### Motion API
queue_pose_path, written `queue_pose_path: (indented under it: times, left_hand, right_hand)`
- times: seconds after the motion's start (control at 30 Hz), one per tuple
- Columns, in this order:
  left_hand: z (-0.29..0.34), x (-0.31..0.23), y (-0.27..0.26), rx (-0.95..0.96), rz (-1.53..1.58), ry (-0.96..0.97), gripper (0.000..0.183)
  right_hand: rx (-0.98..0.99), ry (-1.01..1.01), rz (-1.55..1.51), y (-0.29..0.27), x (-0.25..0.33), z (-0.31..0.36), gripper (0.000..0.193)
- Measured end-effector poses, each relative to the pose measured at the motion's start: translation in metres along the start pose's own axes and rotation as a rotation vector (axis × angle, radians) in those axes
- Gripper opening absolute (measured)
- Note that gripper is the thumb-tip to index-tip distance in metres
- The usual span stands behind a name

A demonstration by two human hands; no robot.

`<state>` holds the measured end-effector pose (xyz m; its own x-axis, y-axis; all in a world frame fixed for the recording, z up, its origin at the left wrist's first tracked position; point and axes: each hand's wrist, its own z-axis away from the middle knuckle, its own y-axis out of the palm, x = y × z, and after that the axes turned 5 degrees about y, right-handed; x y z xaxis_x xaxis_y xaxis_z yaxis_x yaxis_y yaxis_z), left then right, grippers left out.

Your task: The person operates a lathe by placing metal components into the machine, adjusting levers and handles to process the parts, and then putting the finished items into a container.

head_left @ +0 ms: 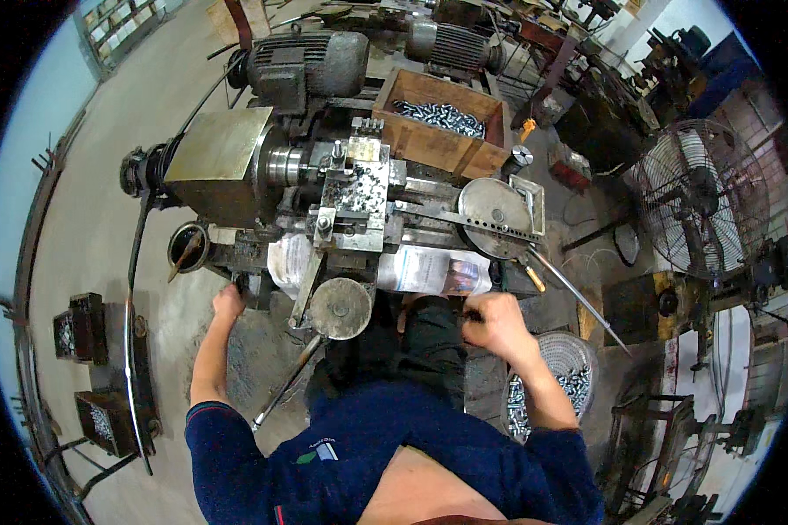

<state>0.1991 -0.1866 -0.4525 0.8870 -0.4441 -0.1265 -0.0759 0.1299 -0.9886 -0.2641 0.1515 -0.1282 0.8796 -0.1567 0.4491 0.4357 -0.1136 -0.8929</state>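
In front of me stands a small lathe-like machine, with a metal slide [357, 197] strewn with metal chips beside its spindle [287, 164]. My left hand [228, 301] is closed at the machine's lower left, against a dark metal part [254, 290]; what its fingers grip is hidden. My right hand [499, 322] is curled shut over my right thigh, near the machine's front edge; anything inside it is too small or covered to make out. Between the hands sit a round metal disc [341, 308] with a long lever and a printed paper sheet [436, 269].
A wooden box [442, 144] of small metal parts stands behind the machine. By my right forearm is a basket [578, 348] of similar pieces. A larger round plate [490, 203] carries a perforated bar. A caged fan [703, 197] stands right; dark bins [105, 420] lie left.
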Motion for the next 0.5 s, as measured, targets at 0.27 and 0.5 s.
queue_pose_path:
  times: [0.27, 0.5]
  left_hand:
    - [0.027, -0.011, -0.128, 0.064, 0.230, -0.140, 0.039]
    - [0.120, 0.041, -0.274, -0.596, 0.038, -0.238, 0.031]
  right_hand:
    - [-0.171, -0.415, 0.026, -0.006, 0.051, -0.139, 0.032]
    - [-0.161, -0.556, 0.478, 0.055, 0.120, -0.277, 0.026]
